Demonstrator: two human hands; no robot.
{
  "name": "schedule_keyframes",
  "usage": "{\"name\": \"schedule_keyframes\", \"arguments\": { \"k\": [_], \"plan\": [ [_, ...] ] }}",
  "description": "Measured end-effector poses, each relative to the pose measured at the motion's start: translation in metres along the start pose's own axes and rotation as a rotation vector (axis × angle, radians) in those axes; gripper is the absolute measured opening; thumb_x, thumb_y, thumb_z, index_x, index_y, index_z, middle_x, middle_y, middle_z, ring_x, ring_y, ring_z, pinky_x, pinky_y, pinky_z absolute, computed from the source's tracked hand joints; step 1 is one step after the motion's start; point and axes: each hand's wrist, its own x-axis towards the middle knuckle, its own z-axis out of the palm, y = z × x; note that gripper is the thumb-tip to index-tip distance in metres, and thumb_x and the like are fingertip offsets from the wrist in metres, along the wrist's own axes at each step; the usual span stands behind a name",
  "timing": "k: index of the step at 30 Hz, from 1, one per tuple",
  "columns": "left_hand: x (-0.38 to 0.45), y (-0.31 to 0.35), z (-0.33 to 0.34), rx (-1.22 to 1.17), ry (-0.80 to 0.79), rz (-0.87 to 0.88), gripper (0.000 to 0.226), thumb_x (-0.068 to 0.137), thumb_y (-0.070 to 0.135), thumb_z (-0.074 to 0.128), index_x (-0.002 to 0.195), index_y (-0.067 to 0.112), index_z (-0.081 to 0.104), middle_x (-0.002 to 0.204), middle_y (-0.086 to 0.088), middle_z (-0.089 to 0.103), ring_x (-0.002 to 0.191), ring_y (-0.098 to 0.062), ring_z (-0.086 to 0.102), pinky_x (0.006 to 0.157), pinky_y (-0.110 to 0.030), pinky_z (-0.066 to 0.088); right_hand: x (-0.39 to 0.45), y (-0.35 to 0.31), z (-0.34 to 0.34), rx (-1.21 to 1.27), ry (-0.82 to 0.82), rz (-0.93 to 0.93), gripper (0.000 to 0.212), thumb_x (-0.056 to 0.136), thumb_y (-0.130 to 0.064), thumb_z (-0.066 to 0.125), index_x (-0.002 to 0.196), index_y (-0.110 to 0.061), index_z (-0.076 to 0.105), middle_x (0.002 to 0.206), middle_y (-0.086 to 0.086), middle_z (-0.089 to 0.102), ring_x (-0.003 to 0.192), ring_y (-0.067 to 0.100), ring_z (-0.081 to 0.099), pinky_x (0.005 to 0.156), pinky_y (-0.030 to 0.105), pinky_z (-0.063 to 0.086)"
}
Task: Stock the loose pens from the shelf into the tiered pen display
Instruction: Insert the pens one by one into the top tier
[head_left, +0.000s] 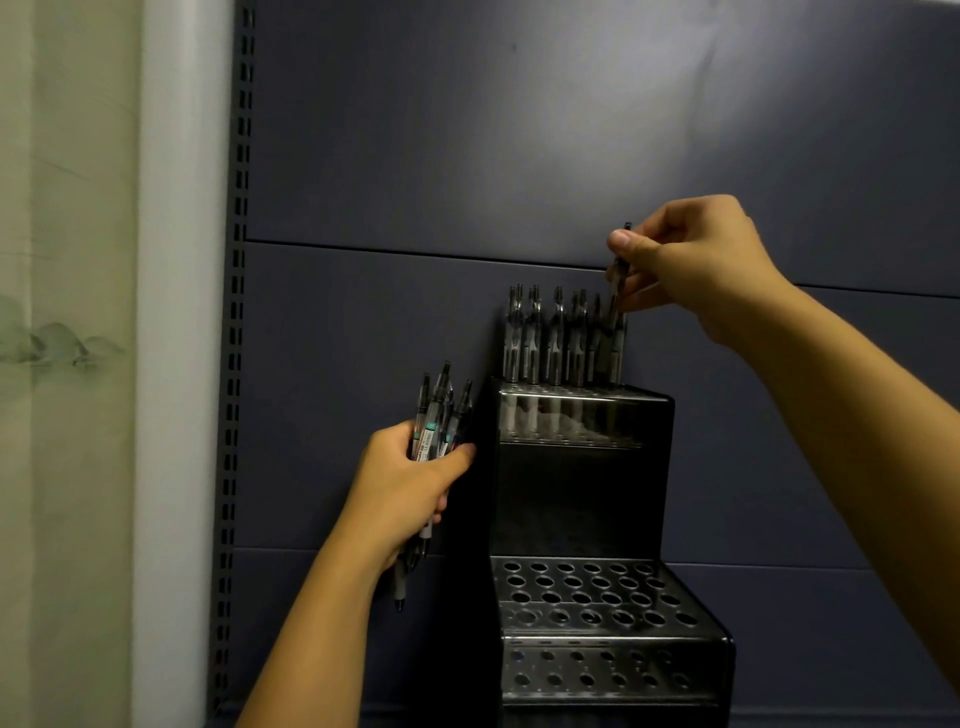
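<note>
Pens stood in a row (563, 338) at the back of the tiered pen display's top tier (582, 396), upright and close together, filling it from the left edge almost to the right. One more pen (618, 275) was pinched between the thumb and curled fingers of the right hand (691, 260), held nearly upright with its lower end down among the rightmost standing pens; whether it had reached a hole could not be told. The right forearm ran off toward the lower right corner, crossing above the display's right side.

A bundle of pens (439, 415) was gripped in the left hand (410, 478), fingers and thumb wrapped round it, clips fanning out above the fist and tips pointing down below it. That hand sat just beside the display's left wall, near it but seemingly not touching.

The tiered pen display (582, 499) was black, with a glossy front face under the top tier. Its middle tier (587, 592) showed rows of round holes with nothing in them, and a lower perforated step (597, 670) sat beneath. Open room lay above the standing pens and to the right of the display, against the dark back panel (519, 145). A slotted upright (236, 312) bounded the bay on the left.

Pale labels with small print showed on the bundled pens, too small to read.
</note>
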Motion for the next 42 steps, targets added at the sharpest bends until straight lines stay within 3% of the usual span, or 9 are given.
{"name": "schedule_keyframes", "arguments": {
  "k": [8, 19, 23, 29, 32, 35, 37, 40, 42],
  "plan": [
    [0.000, 0.000, 0.000, -0.004, 0.000, -0.007, 0.018, 0.089, 0.017, 0.076, 0.077, 0.015, 0.062, 0.052, 0.000, 0.052, 0.048, -0.013, 0.049, 0.048, -0.030, 0.045, -0.009, 0.009, 0.010, -0.103, -0.116, 0.114, 0.028, 0.087, -0.027, 0.077, 0.081, -0.001, 0.070, 0.077, 0.019, 0.074, 0.068, 0.029, 0.076, 0.059, 0.033, 0.062],
    [-0.001, 0.001, -0.001, -0.008, -0.010, -0.002, 0.019, 0.088, 0.017, 0.076, 0.077, 0.014, 0.061, 0.054, -0.001, 0.054, 0.049, -0.014, 0.050, 0.048, -0.028, 0.045, -0.014, 0.005, 0.016, -0.231, -0.186, 0.254, 0.032, 0.086, -0.028, 0.076, 0.086, 0.004, 0.069, 0.074, 0.018, 0.075, 0.062, 0.025, 0.076, 0.058, 0.030, 0.063],
    [-0.001, 0.002, -0.001, -0.009, -0.011, 0.000, 0.020, 0.088, 0.017, 0.076, 0.076, 0.015, 0.060, 0.053, -0.001, 0.053, 0.049, -0.014, 0.049, 0.047, -0.029, 0.044, -0.015, 0.004, 0.014, -0.309, -0.155, 0.225, 0.034, 0.085, -0.029, 0.076, 0.086, 0.004, 0.071, 0.074, 0.017, 0.075, 0.063, 0.025, 0.076, 0.065, 0.034, 0.064],
    [-0.002, 0.003, -0.002, -0.019, -0.016, -0.002, 0.020, 0.088, 0.017, 0.076, 0.077, 0.014, 0.061, 0.053, 0.000, 0.053, 0.048, -0.013, 0.049, 0.047, -0.029, 0.044, -0.015, 0.002, 0.013, -0.452, -0.164, 0.184, 0.036, 0.089, -0.032, 0.072, 0.087, 0.004, 0.071, 0.071, 0.015, 0.074, 0.058, 0.023, 0.075, 0.056, 0.027, 0.061],
    [-0.003, 0.004, -0.002, -0.010, -0.033, 0.000, 0.019, 0.089, 0.016, 0.076, 0.078, 0.014, 0.061, 0.053, 0.000, 0.053, 0.048, -0.013, 0.049, 0.047, -0.028, 0.044, -0.011, -0.003, 0.014, -0.632, -0.133, 0.108, 0.046, 0.094, -0.040, 0.067, 0.081, 0.004, 0.071, 0.067, 0.017, 0.072, 0.057, 0.028, 0.073, 0.068, 0.038, 0.063],
    [-0.004, 0.005, -0.002, -0.006, -0.043, 0.009, 0.017, 0.089, 0.016, 0.075, 0.079, 0.014, 0.061, 0.053, 0.000, 0.053, 0.048, -0.013, 0.049, 0.048, -0.028, 0.044, -0.009, -0.016, 0.018, -0.776, -0.071, -0.097, 0.045, 0.095, -0.043, 0.068, 0.078, -0.001, 0.072, 0.068, 0.018, 0.071, 0.064, 0.031, 0.071, 0.078, 0.042, 0.061],
    [-0.004, 0.007, -0.002, -0.008, -0.041, 0.015, 0.017, 0.089, 0.016, 0.075, 0.079, 0.013, 0.062, 0.053, -0.001, 0.053, 0.048, -0.014, 0.049, 0.048, -0.029, 0.044, -0.016, -0.030, 0.026, -0.747, -0.171, -0.225, 0.034, 0.094, -0.039, 0.071, 0.090, -0.005, 0.075, 0.074, 0.014, 0.072, 0.069, 0.026, 0.070, 0.079, 0.035, 0.059],
    [-0.004, 0.007, -0.001, -0.005, -0.046, 0.021, 0.017, 0.089, 0.017, 0.076, 0.081, 0.013, 0.061, 0.053, 0.000, 0.053, 0.048, -0.014, 0.049, 0.048, -0.029, 0.044, -0.032, -0.045, 0.044, -0.676, -0.435, -0.301, 0.022, 0.089, -0.040, 0.076, 0.098, -0.020, 0.077, 0.077, -0.005, 0.072, 0.069, 0.013, 0.070, 0.061, 0.007, 0.047],
    [-0.004, 0.008, -0.001, 0.002, -0.051, 0.020, 0.018, 0.088, 0.018, 0.076, 0.079, 0.013, 0.061, 0.053, -0.001, 0.052, 0.048, -0.014, 0.048, 0.048, -0.029, 0.044, -0.039, -0.046, 0.058, -0.642, -0.550, -0.303, 0.023, 0.085, -0.044, 0.078, 0.097, -0.025, 0.077, 0.079, -0.013, 0.071, 0.072, 0.010, 0.071, 0.055, 0.008, 0.048]
  ]
}}
